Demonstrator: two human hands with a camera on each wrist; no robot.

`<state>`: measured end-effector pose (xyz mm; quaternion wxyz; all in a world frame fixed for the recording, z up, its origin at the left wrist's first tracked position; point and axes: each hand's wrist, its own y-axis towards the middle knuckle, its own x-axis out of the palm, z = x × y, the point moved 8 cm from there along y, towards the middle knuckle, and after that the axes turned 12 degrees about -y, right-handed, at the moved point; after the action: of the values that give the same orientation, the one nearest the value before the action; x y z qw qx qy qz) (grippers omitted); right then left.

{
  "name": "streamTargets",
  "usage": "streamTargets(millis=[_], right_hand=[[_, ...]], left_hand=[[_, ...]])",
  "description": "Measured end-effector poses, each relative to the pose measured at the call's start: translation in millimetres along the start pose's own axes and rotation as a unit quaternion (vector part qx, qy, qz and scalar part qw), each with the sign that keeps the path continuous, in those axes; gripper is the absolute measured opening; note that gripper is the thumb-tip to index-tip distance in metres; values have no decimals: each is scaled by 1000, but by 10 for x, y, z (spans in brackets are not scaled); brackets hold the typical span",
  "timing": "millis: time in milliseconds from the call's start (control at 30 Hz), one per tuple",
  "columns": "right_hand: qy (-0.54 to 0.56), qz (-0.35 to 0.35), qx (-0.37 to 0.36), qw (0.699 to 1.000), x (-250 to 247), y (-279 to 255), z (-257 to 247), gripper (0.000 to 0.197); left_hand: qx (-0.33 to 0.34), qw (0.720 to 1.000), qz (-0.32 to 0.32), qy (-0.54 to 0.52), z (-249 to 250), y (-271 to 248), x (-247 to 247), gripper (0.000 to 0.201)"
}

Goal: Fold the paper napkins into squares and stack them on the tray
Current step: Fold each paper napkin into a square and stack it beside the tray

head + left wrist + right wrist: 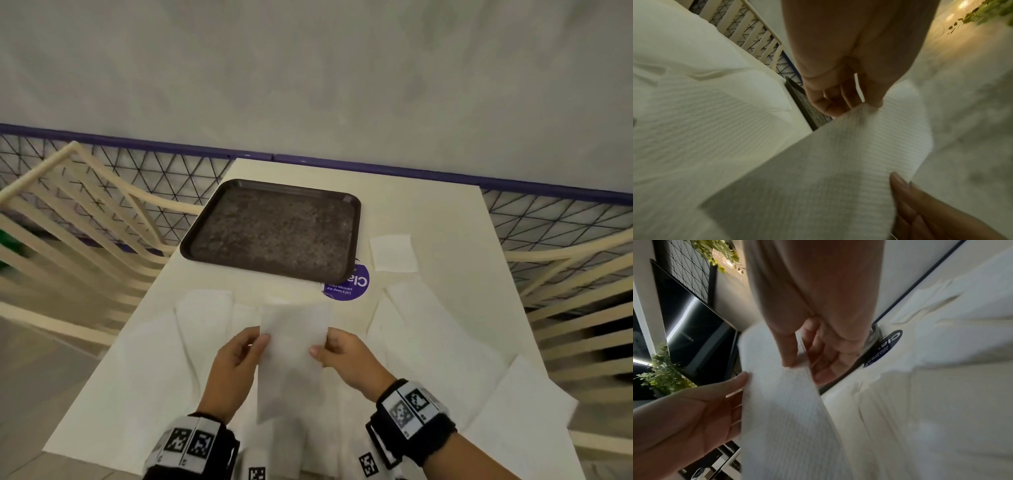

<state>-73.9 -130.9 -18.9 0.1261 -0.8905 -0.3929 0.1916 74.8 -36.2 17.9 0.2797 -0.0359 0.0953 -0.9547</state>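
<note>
White table (428, 212), dark tray (274, 233) bare beyond us.
Our left hand (236, 363) and right hand (346, 356) pinch the long folded napkin's (293, 359) side edges; wrist views reveal ribbing.

The tray (274, 192) hides part of the purple sticker (352, 287), whose small print is unreadable.

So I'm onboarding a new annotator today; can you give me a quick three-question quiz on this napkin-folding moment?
1. True or false: a napkin already lies on the tray.
2. Which hands hold the lifted napkin? A) left only B) right only C) both
3. Fill in: the small folded square lies on the table, to the ____ of the tray.

Key: 1. False, the tray holds nothing. 2. C, the left hand and right hand each pinch an upper corner. 3. Right.
</note>
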Motion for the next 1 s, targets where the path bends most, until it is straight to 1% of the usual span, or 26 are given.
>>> streamTargets(millis=[100,200,300,500,567,633,700,833,933,1000], right_hand=[[46,33,-15,998,-139,-99,-78,9],[76,59,-24,995,-274,-190,-148,13],[89,75,-32,993,-384,-271,-202,9],[135,76,-40,987,-508,-451,-230,21],[123,80,-54,988,-546,-521,-248,22],[92,94,-64,989,-609,-577,-273,33],[72,98,-77,990,-646,-626,-321,37],[15,119,-120,986,-738,-712,-426,46],[-11,139,-139,980,-804,-750,-502,49],[-41,159,-153,974,-828,-751,-542,51]], left_hand=[[-14,999,-33,-22,61,-30,104,14],[-28,996,-80,-4,65,-68,232,16],[-28,993,-113,-14,130,-93,363,14],[-24,988,-139,-55,216,-113,497,20],[-29,986,-147,-73,242,-125,546,23],[-30,984,-155,-87,271,-116,587,27],[-28,982,-159,-94,305,-108,611,32],[-55,977,-162,-125,360,-93,679,21],[-87,963,-177,-182,375,-75,716,20],[-104,957,-181,-203,389,-76,748,26]])
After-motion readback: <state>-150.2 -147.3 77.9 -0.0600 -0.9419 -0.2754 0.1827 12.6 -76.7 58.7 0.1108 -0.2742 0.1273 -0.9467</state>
